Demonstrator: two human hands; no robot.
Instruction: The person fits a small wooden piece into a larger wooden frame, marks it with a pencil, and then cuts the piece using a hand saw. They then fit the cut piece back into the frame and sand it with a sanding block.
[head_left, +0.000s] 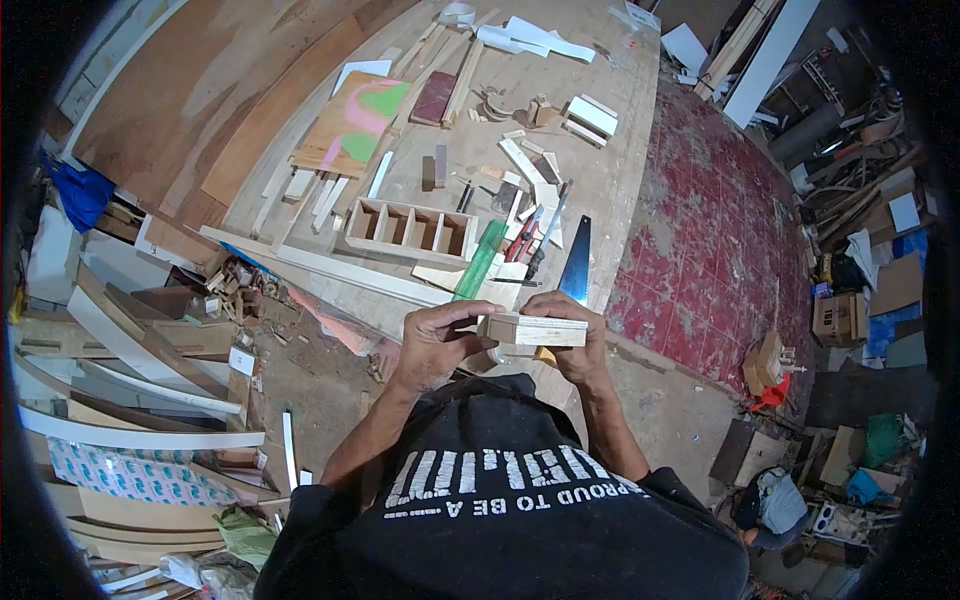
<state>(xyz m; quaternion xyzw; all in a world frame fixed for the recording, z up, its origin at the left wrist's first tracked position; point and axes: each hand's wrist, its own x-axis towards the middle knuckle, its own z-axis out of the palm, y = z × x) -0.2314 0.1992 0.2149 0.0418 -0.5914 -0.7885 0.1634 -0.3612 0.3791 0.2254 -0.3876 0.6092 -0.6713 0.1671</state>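
Close to my chest, over the near edge of the workbench, I hold a small wooden box-like piece [540, 331] with pale sides. My left hand [440, 338] grips its left end, and my right hand [578, 325] is closed around its right end. Just beyond my hands lies a green straight strip [481, 260], with a handsaw [576, 258] to its right. A wooden box with several compartments [412, 232] sits on the bench to the left of the strip. Pens, red-handled tools [523, 233] and wood offcuts are scattered between strip and saw.
On the workbench [610, 120] lie a pink and green painted board [355, 125], a small white-topped wooden piece [591, 119] and white paper [540, 40]. Curved wooden strips [140, 430] are stacked at left. Red tiled flooring [700, 230] runs along the right, with cluttered boxes [840, 318] beyond.
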